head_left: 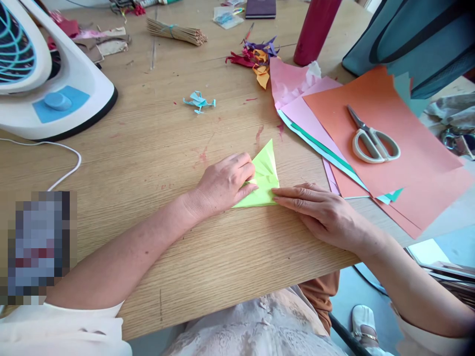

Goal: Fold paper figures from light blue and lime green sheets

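A light green folded paper (264,174) lies on the wooden table (166,148), shaped like a pointed triangle. My left hand (226,184) rests on its left side with fingers curled together, pressing a fold. My right hand (315,207) lies flat beside it, its stretched fingertips touching the paper's lower right edge.
Sheets of orange paper (389,148) and pink paper (297,99) lie at the right with scissors (373,141) on top. A small blue origami figure (198,101), a pile of colourful folded pieces (256,58), a red bottle (315,29), a stick bundle (176,32) and a white fan (48,74) stand farther back.
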Tool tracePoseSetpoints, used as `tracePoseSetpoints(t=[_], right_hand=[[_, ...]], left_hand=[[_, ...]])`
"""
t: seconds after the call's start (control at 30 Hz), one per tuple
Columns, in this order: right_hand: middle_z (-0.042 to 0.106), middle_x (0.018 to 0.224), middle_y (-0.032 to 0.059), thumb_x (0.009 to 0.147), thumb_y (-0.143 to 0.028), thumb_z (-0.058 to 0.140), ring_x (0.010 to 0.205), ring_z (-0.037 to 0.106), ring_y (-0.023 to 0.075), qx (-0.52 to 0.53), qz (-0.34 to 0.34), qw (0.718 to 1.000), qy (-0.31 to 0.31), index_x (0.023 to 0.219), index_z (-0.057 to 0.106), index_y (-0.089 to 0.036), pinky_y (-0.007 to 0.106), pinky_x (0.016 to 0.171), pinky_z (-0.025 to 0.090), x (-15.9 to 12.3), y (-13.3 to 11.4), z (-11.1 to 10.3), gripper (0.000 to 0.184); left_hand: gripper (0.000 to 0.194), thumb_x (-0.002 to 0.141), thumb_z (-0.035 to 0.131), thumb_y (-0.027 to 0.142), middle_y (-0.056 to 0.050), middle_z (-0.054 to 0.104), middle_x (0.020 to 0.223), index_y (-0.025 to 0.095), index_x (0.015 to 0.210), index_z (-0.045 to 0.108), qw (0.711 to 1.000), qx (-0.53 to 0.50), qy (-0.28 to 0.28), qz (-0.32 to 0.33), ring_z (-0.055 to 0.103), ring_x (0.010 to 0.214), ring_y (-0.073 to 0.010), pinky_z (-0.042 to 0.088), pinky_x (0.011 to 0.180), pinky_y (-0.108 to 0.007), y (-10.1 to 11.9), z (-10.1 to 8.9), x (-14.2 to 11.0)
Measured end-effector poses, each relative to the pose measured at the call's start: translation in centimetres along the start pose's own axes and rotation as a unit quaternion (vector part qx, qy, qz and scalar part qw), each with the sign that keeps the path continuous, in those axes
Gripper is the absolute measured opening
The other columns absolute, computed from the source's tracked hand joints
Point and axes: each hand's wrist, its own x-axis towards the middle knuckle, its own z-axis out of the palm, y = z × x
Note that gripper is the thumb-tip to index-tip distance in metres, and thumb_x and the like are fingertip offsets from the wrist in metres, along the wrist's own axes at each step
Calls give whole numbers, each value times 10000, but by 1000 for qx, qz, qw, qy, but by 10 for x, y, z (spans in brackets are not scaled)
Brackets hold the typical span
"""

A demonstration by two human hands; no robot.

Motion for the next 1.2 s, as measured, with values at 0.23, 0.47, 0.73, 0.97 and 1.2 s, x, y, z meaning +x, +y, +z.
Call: tracePoseSetpoints(t=[0.23,0.47,0.73,0.97,1.2], right_hand=[[501,1478,118,983,-78,387,1218,548,280,-53,-19,997,-47,1425,492,-139,490,1008,467,-3,-1,-3,459],[522,1457,126,968,-54,403,1212,553,275,-52,-21,998,-38,1397,519,-125,481,1011,481,-4,-2,-2,450],[576,1393,143,957,-55,444,1236,557,269,-39,-24,999,-8,1317,583,-109,429,1005,516,-4,-4,-4,389],[581,1380,175,949,-46,450,1216,572,296,-91,-63,994,-11,1253,617,-64,453,987,524,-4,-4,-2,347],[595,1365,171,944,-56,453,1213,580,294,-82,-60,995,-6,1274,614,-89,457,987,523,-4,-5,-2,369]], left_hand=[[198,940,559,317,-78,600,968,138,857,583,1000,8,5,9,581,876,-198,456,726,-299,-1,2,-1],[207,942,553,324,-79,596,972,138,856,583,1000,5,-5,6,581,875,-198,457,721,-300,-1,1,0],[218,943,554,333,-77,600,964,139,848,584,1000,3,5,9,577,851,-192,450,694,-295,-2,3,0],[223,941,564,344,-71,596,963,139,854,583,1000,0,3,9,576,858,-190,452,702,-295,-3,3,0],[225,946,555,357,-63,590,960,150,860,578,1000,-2,-3,11,573,860,-188,451,704,-295,-3,2,0]])
